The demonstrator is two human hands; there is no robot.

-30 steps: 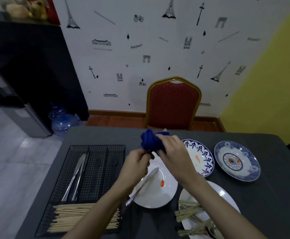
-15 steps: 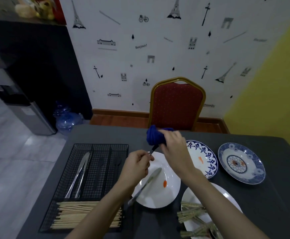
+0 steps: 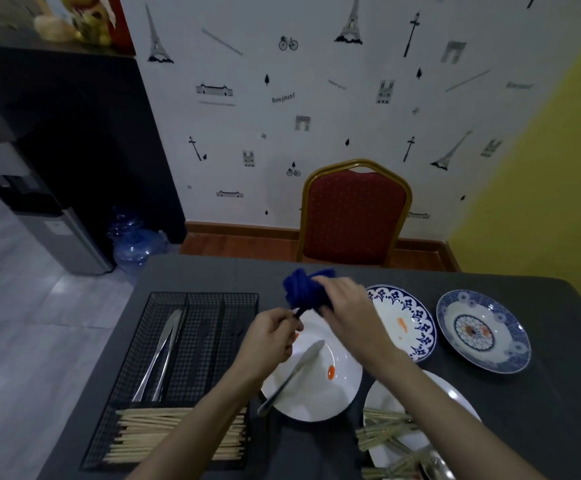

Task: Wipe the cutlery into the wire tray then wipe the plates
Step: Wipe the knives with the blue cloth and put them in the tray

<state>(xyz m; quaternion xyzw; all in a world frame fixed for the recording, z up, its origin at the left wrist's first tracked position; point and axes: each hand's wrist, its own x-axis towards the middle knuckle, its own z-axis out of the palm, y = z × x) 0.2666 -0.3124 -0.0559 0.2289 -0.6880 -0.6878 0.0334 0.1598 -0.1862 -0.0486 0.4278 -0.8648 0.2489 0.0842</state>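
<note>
The room is dim, with a cool bluish cast. The brightest patches lie on the tiled floor (image 3: 22,323) at far left, where a pale sheen suggests light entering from that side. The dark counter (image 3: 524,393) swallows detail, while the white plate (image 3: 316,396) at its middle stands out. The black cabinet (image 3: 74,150) is almost featureless shadow. Both hands show slight motion blur, the right hand (image 3: 346,306) most. Wide-angle distortion bends the wall and counter edges outward, and the picture is soft and grainy overall.

Head view: worn on the head, facing forward and down, near the dark grey table (image 3: 541,393).
Shared part: none, only one view.
</note>
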